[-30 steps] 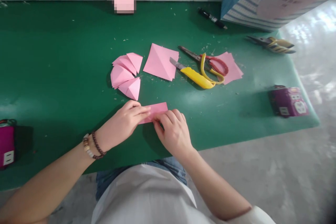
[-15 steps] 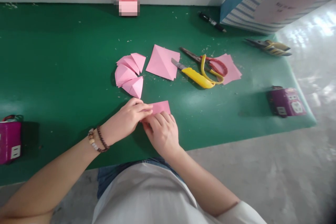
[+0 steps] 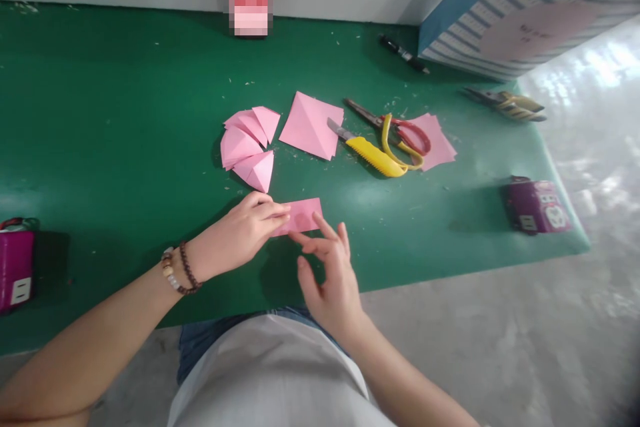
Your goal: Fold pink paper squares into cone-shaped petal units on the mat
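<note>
A small strip of folded pink paper (image 3: 304, 215) lies on the green tabletop. My left hand (image 3: 253, 225) holds its left end down, fingers closed together over it and the thumb hidden. My right hand (image 3: 330, 273) is open beside the paper's lower right edge, fingers apart, with fingertips at or just touching that edge. Just beyond my left hand sits a cluster of folded pink paper pieces (image 3: 243, 145). A pink paper square with creases (image 3: 310, 125) lies to the right of the cluster.
A yellow utility knife (image 3: 375, 155) overlaps the creased square. Red-and-yellow-handled scissors (image 3: 365, 112) rest partly on more pink sheets (image 3: 437, 143). Pliers (image 3: 510, 103), a black pen (image 3: 403, 53), a striped box (image 3: 500, 40) and two purple boxes (image 3: 537, 205) (image 3: 16, 267) stand around.
My right hand has drawn back from the paper, and its curled fingers have spread apart. The left hand stays on the paper. The view has shifted slightly.
</note>
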Demonstrator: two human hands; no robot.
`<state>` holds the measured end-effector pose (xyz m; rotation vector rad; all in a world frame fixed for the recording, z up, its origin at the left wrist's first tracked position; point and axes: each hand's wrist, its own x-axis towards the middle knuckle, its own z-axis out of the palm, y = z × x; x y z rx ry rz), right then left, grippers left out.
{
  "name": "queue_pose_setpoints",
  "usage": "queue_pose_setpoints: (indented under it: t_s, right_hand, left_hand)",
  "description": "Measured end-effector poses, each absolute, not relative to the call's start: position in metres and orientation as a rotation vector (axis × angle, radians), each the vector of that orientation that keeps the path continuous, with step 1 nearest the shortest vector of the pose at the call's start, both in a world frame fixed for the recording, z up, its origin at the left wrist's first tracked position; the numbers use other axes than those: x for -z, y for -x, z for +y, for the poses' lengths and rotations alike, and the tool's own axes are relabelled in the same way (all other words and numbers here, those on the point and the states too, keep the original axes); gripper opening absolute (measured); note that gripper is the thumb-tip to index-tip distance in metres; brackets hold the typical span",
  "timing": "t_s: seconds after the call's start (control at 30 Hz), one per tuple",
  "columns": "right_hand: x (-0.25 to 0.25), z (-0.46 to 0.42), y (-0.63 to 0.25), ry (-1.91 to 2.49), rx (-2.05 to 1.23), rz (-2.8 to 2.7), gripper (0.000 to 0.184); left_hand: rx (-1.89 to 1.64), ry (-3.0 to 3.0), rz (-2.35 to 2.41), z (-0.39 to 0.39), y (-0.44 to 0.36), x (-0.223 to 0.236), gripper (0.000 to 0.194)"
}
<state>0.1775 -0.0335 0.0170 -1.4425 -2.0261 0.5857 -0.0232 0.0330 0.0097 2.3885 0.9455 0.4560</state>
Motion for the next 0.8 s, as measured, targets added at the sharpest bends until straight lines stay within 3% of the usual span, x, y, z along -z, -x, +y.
queue_pose_setpoints:
  t_s: [0.2, 0.8]
  right_hand:
    - [-0.010, -0.040, -0.163, 1.427, -0.552, -2.092, 0.029]
    - [-0.014, -0.033, -0.209, 1.662, -0.469, -1.891, 0.018]
  left_hand:
    - [-0.467, -2.372, 0.957, 0.033, 0.023, -0.010, 0.033]
    - [-0.475, -2.457, 0.965, 0.030, 0.024, -0.008, 0.040]
